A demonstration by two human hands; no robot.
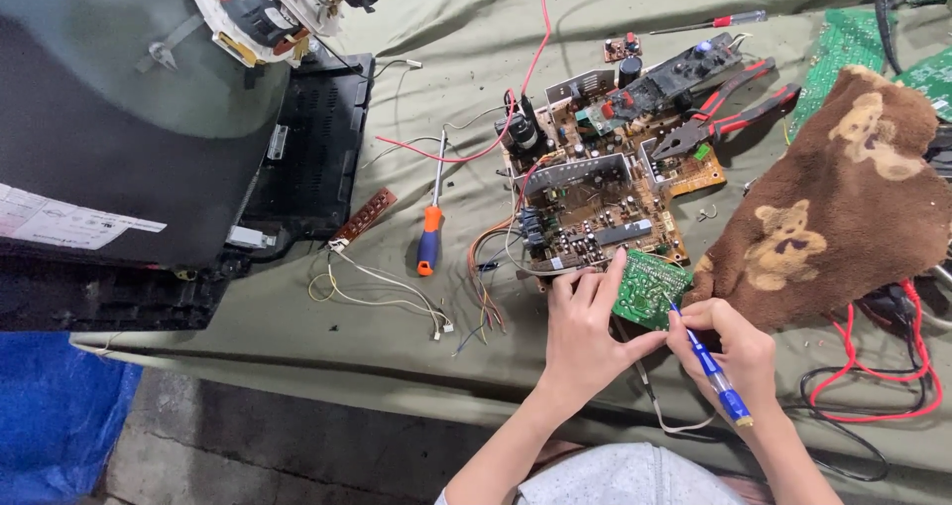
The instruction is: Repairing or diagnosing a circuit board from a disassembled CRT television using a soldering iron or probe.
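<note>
Evidently to steady it, the left hand (578, 331) pinches the green board (650, 287) tilted beside the brown board (595, 192), while the right hand (729, 351) grips a blue tool (706, 361), tip on it.

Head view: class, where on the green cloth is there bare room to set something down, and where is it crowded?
Bare cloth lies above the screwdriver, left of the red wire. Another free strip runs along the near edge, below the loose wires. It is crowded around the brown circuit board, pliers and both hands.
</note>
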